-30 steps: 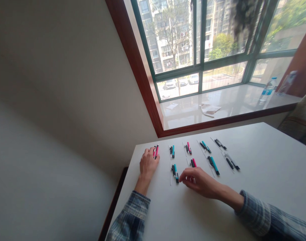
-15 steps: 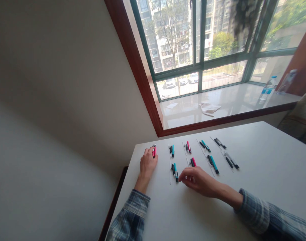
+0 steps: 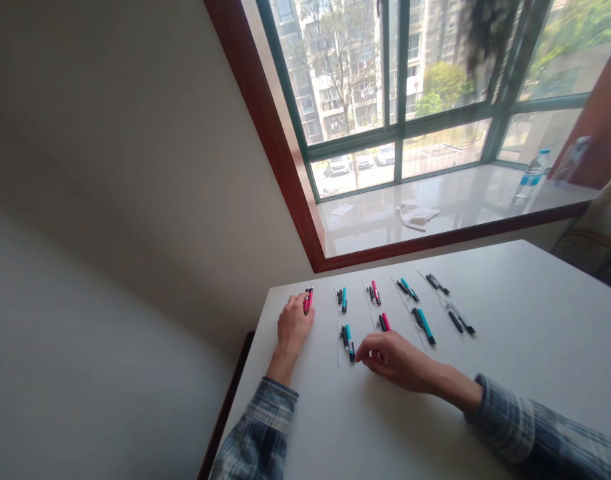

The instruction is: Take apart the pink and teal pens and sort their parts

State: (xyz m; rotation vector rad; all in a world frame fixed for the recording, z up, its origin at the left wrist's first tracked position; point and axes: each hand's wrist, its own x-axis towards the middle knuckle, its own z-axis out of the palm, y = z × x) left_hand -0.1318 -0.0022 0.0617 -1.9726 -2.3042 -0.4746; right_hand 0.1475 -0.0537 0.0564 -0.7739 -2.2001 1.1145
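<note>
**Pink pens closed up at my left fingertips**

My left fingertips [image 3: 298, 305] rest against the lower end of the two pink pens [image 3: 308, 301], which splayed apart at the top a moment ago and now lie almost together, nearly parallel. The fingers are curled, not flat, but whether they grip the pens or only touch them I cannot tell. The left hand [image 3: 293, 328] lies palm down with the wrist low, and the forearm runs up from the table's near edge out of a plaid sleeve [image 3: 259, 427].

My right fingers [image 3: 370, 353] are bent down and bunched, their tips just beside the lower end of the teal marker [image 3: 349, 341]. They cover the foot of the pink-and-black pair [image 3: 384, 323], though no clear grasp shows. The right hand [image 3: 400, 363] reaches in from the side, its forearm low over the white table [image 3: 510, 313], in a matching sleeve [image 3: 515, 420].

Further pairs of teal, pink and black pens [image 3: 424, 327] lie in two rows, with thin pale strips [image 3: 338, 343] beside them. Past the table, a glossy sill [image 3: 460, 223] holds a crumpled cloth [image 3: 418, 215] and a water bottle [image 3: 533, 175] beneath a green-framed window [image 3: 448, 130].
</note>
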